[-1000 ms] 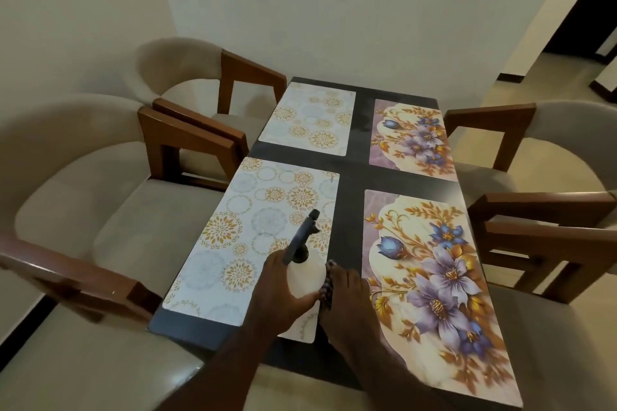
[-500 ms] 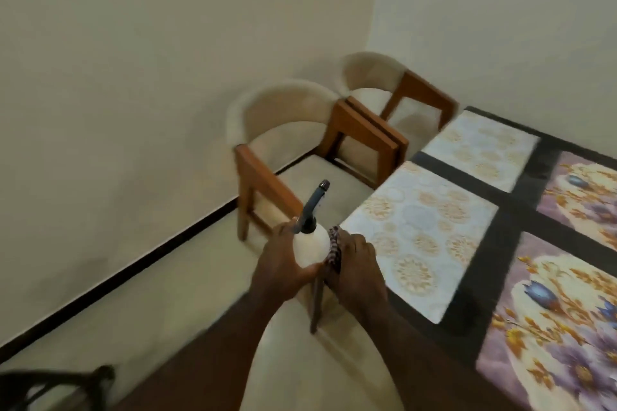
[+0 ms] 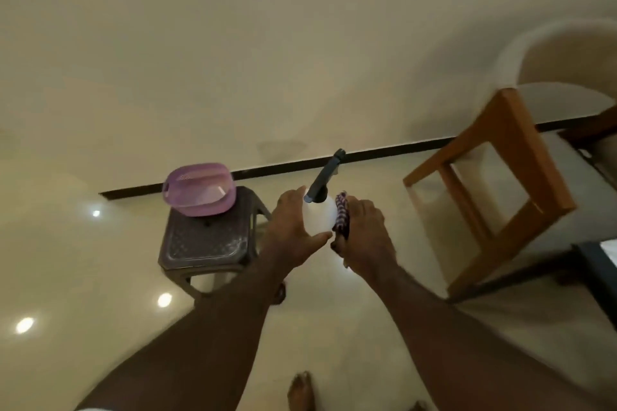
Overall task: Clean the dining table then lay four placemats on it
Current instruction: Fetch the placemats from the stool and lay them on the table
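Left hand (image 3: 293, 223) is wrapped around the white spray bottle (image 3: 319, 215), and right hand (image 3: 362, 237) is closed on the folded checked cloth (image 3: 342, 215) pressed against the bottle's side. The view, filled a second ago by the table with four placemats laid, is now turned to the floor, where a stool (image 3: 203, 243) bearing a purple basket (image 3: 198, 190) is seen; only a table corner (image 3: 597, 267) and a chair (image 3: 494, 177) remain at right. The task is judged complete, with the cleaning things being carried off, probably toward the stool.
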